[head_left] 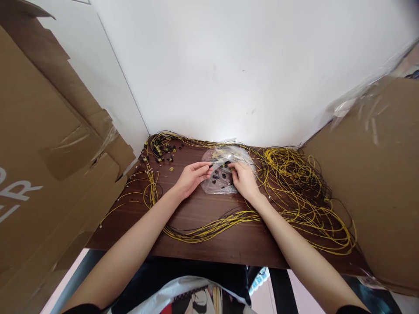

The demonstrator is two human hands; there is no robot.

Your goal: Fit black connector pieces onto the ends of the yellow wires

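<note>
My left hand [194,178] has its thumb and fingertips closed in a pinch around a small black part [211,165]. Over the right side of a clear plastic bag [212,188], my right hand [245,178] bends its fingers together at the small black pieces [225,165]; what its fingertips hold is too small to make out. Several more black pieces lie on the bag between the hands. Some yellow bits show behind the fingers, toward the bag's far side.
Yellow and black wires lie in a tangled heap [288,163] at the right. A wire bundle [203,231] curves along the front of the brown table [225,250]. Black and yellow connectors [160,150] sit at back left. Cardboard [59,174] stands left, more cardboard [369,174] right, a white wall [235,78] behind.
</note>
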